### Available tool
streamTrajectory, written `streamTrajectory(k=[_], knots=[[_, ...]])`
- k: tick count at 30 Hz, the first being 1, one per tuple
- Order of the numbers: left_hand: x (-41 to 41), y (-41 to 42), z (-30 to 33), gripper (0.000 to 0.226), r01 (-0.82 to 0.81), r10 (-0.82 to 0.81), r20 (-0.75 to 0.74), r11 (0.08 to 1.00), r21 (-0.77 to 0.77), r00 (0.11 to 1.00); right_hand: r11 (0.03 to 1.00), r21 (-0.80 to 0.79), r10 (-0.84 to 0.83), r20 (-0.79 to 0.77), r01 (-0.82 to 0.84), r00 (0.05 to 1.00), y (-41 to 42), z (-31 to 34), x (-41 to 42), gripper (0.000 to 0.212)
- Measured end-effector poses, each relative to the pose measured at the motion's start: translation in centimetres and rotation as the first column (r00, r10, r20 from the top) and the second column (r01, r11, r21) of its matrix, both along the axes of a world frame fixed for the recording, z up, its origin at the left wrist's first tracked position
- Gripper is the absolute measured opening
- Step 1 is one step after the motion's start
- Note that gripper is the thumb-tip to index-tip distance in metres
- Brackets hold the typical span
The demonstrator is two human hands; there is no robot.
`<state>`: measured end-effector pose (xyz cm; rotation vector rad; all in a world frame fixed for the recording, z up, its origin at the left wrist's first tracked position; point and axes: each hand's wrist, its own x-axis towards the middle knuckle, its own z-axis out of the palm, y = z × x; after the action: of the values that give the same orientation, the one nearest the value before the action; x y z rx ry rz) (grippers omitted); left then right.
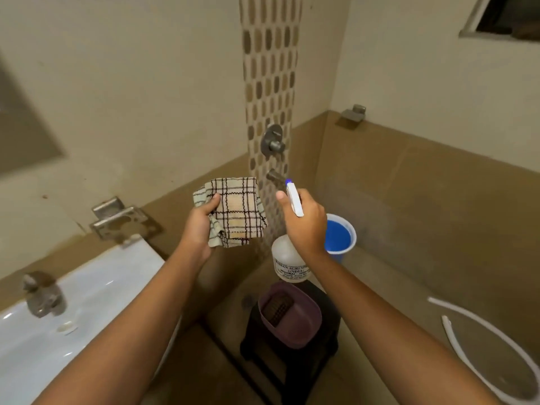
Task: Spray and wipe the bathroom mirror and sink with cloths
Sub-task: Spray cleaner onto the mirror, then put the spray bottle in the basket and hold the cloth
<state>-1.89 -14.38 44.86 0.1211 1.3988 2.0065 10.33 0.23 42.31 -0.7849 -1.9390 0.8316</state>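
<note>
My left hand (201, 220) grips a folded cream cloth with dark checks (236, 211), held up in the middle of the view. Right beside it, my right hand (305, 220) is closed around the white trigger head of a clear spray bottle (287, 258); the blue nozzle tip points toward the cloth. The white sink (87, 293) lies at the lower left with its metal tap (41, 293). The edge of the mirror (20, 124) shows on the left wall, blurred.
A metal soap holder (122, 220) is fixed to the wall above the sink. A blue mug (339, 236) sits behind my right hand. Below, a purple tub (292, 317) with a brush rests on a dark stool (292, 355). A white bucket rim (491, 346) is at the lower right.
</note>
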Motion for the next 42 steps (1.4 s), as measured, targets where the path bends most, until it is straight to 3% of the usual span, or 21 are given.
streamTrajectory(k=[5, 14, 20, 27, 32, 37, 42], knots=[[0.3, 2.9, -3.5, 0.025, 0.085, -0.084, 0.014, 0.989, -0.119, 0.996, 0.991, -0.085, -0.105, 0.001, 0.105, 0.994, 2.1, -4.7, 1.5, 0.045], [-1.9, 7.7, -10.9, 0.026, 0.266, -0.239, 0.172, 0.951, -0.155, 0.956, 0.930, -0.232, -0.284, 0.037, 0.285, 0.958, 3.1, -12.0, 1.9, 0.039], [-3.3, 9.8, -14.8, 0.025, 0.380, -0.325, 0.261, 0.903, -0.199, 0.909, 0.803, -0.452, -0.409, 0.052, 0.387, 0.911, 2.5, -17.0, 1.3, 0.028], [-4.0, 10.5, -20.0, 0.024, 0.467, -0.384, 0.314, 0.845, -0.260, 0.869, 0.592, -0.655, -0.522, 0.133, 0.470, 0.843, 2.7, -22.2, 1.3, 0.022], [-4.6, 10.7, -23.1, 0.023, 0.468, -0.365, 0.340, 0.830, -0.304, 0.867, 0.578, -0.602, -0.502, 0.271, 0.552, 0.821, 3.2, -25.5, 1.5, 0.018], [-4.7, 10.9, -26.4, 0.022, 0.487, -0.364, 0.367, 0.806, -0.336, 0.856, 0.657, -0.428, -0.450, 0.438, 0.621, 0.778, 3.0, -29.1, 1.8, 0.024], [-3.8, 11.2, -29.2, 0.022, 0.537, -0.391, 0.409, 0.769, -0.347, 0.824, 0.682, -0.392, -0.362, 0.552, 0.617, 0.751, 3.0, -32.4, 2.7, 0.023]])
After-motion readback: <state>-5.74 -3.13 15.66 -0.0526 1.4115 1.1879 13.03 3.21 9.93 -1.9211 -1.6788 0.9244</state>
